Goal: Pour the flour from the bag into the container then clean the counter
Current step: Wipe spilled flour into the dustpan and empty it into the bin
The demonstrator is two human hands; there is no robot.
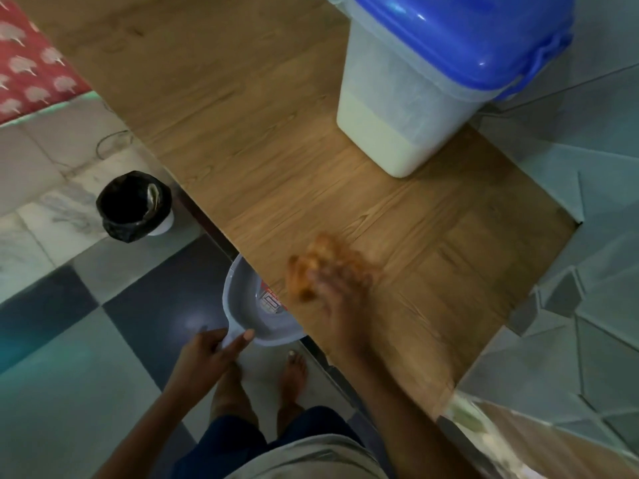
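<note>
The container [411,108] stands on the wooden worktop [242,133], far side, with its blue lid [463,39] on. Flour fills only its bottom part. The left hand [207,354] is closed around the handle of a grey dustpan [256,305], which sits just under the worktop edge. The right hand [335,292] presses an orange cloth [311,267] on the worktop near this edge; it is blurred. On the floor stands a bin [135,205] with a black liner. The bag is not visible.

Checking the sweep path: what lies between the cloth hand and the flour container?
Only bare wooden counter between right hand and container, per the head view.
</note>
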